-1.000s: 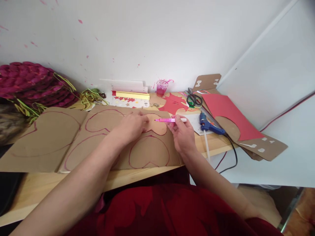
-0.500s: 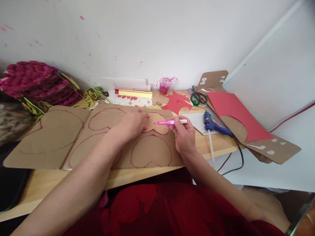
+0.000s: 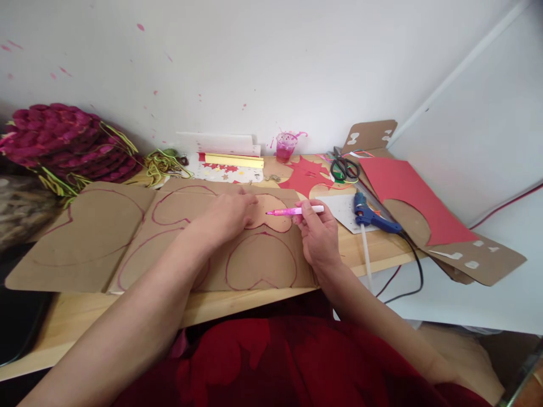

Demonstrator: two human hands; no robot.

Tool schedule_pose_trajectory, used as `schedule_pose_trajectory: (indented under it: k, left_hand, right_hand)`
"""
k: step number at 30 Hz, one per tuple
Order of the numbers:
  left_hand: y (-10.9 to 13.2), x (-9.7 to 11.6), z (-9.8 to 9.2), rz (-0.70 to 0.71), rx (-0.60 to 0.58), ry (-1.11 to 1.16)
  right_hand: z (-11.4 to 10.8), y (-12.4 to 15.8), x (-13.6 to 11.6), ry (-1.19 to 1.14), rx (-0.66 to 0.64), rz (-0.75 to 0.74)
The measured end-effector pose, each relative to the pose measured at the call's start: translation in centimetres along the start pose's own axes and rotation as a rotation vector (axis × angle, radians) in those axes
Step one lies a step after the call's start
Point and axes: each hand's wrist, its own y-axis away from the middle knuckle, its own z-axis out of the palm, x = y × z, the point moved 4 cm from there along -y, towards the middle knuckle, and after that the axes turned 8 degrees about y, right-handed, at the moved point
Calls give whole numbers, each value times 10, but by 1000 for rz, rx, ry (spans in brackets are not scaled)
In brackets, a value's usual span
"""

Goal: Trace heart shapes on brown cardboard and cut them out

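Note:
A flat sheet of brown cardboard [image 3: 169, 265] lies before me, with several heart outlines drawn on it in dark pink. On its upper part rests a pale heart-shaped cutout [image 3: 271, 206] edged in the same pink. My left hand [image 3: 233, 213] lies palm down over the cutout's left side, fingers stretched out and partly hidden. My right hand [image 3: 318, 232] grips a pink-and-white marker [image 3: 286, 211] at the cutout's right edge. The marker's tip points left and appears above the cutout; whether it touches I cannot tell.
Right of the cardboard are a blue glue gun [image 3: 373, 217], black-handled scissors [image 3: 344, 167] and red paper [image 3: 419, 192] on cardboard. Behind stand a cup of pink liquid [image 3: 285, 148], red paper scraps [image 3: 305, 175] and a yellow strip [image 3: 233, 160]. A magenta braided bundle [image 3: 63, 138] sits far left.
Both hands and the marker hold almost the same place. My view has shifted very slightly, so the things on the right sit a little further right.

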Motion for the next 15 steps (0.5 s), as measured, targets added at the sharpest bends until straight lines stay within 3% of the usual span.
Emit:
schedule_pose_trajectory:
  k: [10, 15]
  left_hand:
    - [4, -1, -7, -2, 26, 29]
    - [7, -4, -23, -51, 215, 39]
  right_hand:
    - [0, -2, 1, -74, 11, 32]
    - [-2, -2, 0, -128, 48, 61]
